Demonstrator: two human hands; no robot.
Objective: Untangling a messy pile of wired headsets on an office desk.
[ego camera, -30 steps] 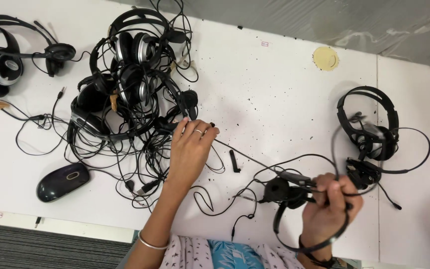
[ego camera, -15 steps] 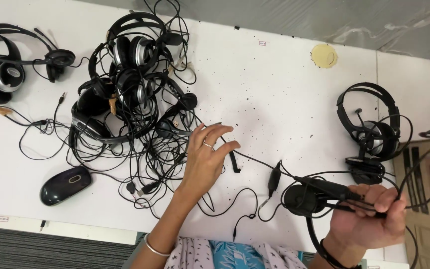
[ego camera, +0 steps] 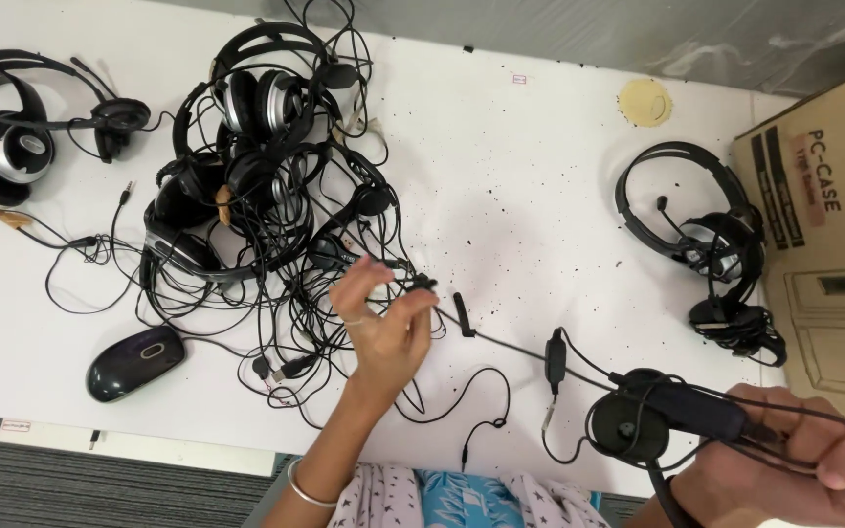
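White speckled surface seen from above. At far left, a black and silver headset lying alone, cable trailing toward the middle. Below and right of it, a glossy black computer mouse near the front edge. Next, a tangled heap of black and silver headsets with looping cables spilling forward.

Just right of the heap, left hand raised over the cables, palm turned up, fingers narrowed to a pinch on a thin black cable with a small dark plug at the pinch. Ring on one finger, bangle at the wrist. Small black clip lying flat on the surface just beside the pinch.

Cable running rightward and down across the surface, past an inline control, to a black headset held at lower right. Right hand closed around that headset's microphone boom and band, fingers wrapped over loops of cable, earcup lifted just off the front edge.

Above that, another black headset resting flat, touching a cardboard box at far right. Inside of the box not visible. Round yellowish disc set near the back edge.
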